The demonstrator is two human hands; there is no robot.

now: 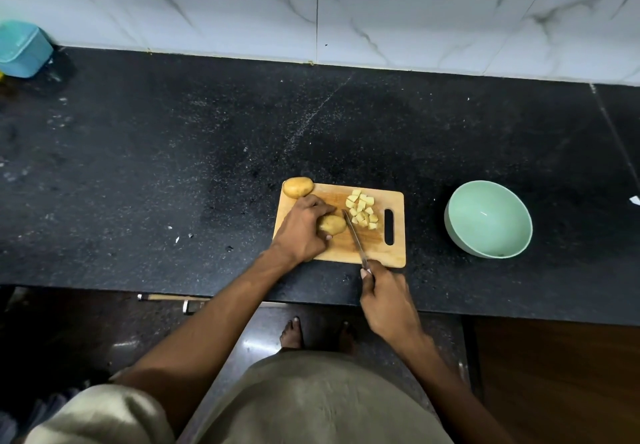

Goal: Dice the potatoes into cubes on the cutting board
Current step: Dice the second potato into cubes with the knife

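On the wooden cutting board (375, 253), the left hand (301, 232) curls its fingers (320, 201) over a whole potato (333, 224), pinning it; its long axis runs left-right, jutting past the fingertips toward the knife (354, 235). The right hand (382, 299) wraps the knife handle, blade just right of the potato, crossing its axis. Beyond the blade lie potato cubes (362, 208); 1 more potato (298, 187) sits behind the left hand's fingers. The first cut seems next.
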